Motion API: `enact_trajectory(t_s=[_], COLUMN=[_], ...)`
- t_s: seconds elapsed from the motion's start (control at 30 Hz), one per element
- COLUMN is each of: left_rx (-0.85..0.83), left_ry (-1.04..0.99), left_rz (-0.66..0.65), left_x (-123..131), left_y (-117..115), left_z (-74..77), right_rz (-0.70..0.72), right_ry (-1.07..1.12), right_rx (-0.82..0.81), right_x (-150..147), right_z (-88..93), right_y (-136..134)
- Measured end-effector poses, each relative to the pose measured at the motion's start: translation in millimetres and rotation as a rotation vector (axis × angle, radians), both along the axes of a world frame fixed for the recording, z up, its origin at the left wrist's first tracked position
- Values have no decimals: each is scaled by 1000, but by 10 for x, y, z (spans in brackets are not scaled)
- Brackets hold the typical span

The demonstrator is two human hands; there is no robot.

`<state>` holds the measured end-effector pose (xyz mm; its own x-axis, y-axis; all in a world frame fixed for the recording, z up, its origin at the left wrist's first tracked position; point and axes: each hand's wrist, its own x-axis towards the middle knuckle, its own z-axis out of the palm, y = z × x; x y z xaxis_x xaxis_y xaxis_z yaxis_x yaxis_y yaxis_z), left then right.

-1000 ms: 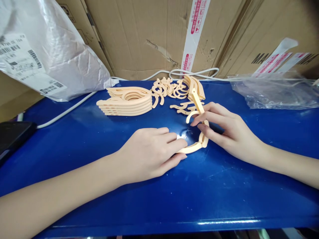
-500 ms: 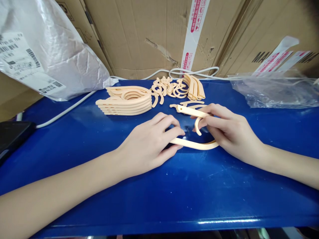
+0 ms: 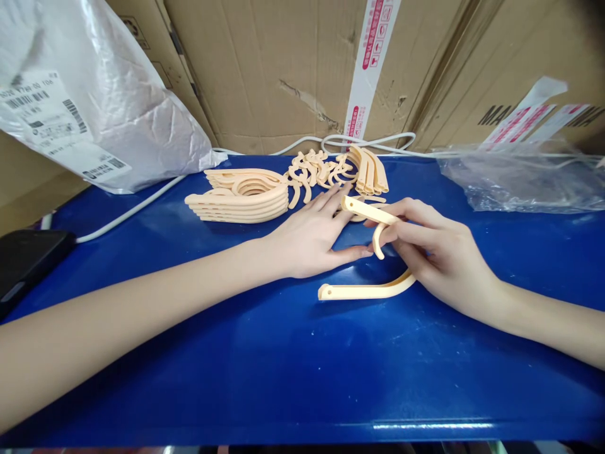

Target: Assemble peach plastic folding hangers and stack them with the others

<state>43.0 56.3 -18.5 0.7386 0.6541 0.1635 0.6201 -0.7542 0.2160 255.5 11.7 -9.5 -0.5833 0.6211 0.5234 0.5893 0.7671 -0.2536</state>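
The blue tabletop (image 3: 302,366) ends in a straight front edge along the bottom of the frame, where a bright streak of light falls right of centre. From that edge up to the forearms runs a broad stretch of bare blue surface, widest at bottom centre.

Right of centre, the right hand (image 3: 435,252) pinches a cream hanger (image 3: 368,291) between thumb and fingers. One bar of it extends left, low over the table; another slants to the upper left, with a small curved hook below it. The left hand (image 3: 309,236), at the centre, has its fingers extended and spread over some thin cream strips (image 3: 378,200); whether the fingertips touch them cannot be told. Its thumb tip is just beside the hook.

A dark phone (image 3: 33,265) lies at the left edge. Farther back, left of centre, stands a neat stack of cream hangers (image 3: 241,205); right of it come a loose heap of small hooks (image 3: 307,173) and a group of curved bars (image 3: 371,173).

A crumpled clear bag (image 3: 515,183) lies at the right. At upper left leans a silver mailing bag (image 3: 118,107) with labels, its contents hidden. A white cable (image 3: 132,211) runs along the back edge, against cardboard boxes (image 3: 265,69) whose insides are out of sight.
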Motion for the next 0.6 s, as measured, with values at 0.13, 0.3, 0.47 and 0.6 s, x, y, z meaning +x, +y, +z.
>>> enact_trajectory(t_s=[0.13,0.3,0.47,0.6], left_rx=[-59,-114,-67,61], left_ry=[-8,76,145,214], left_rz=[-49,-5,75,77], left_x=[66,-22,-247,-360], left_y=[67,-138,-467,-598], left_z=[-1,26,55,69], right_rz=[6,-1,-18,-24], right_ry=[0,14,-7,-10], right_rx=[8,-20,-67,-112], right_x=[10,16,14,19], right_z=[-5,-5,-29,-45], right_y=[-1,2,21,51])
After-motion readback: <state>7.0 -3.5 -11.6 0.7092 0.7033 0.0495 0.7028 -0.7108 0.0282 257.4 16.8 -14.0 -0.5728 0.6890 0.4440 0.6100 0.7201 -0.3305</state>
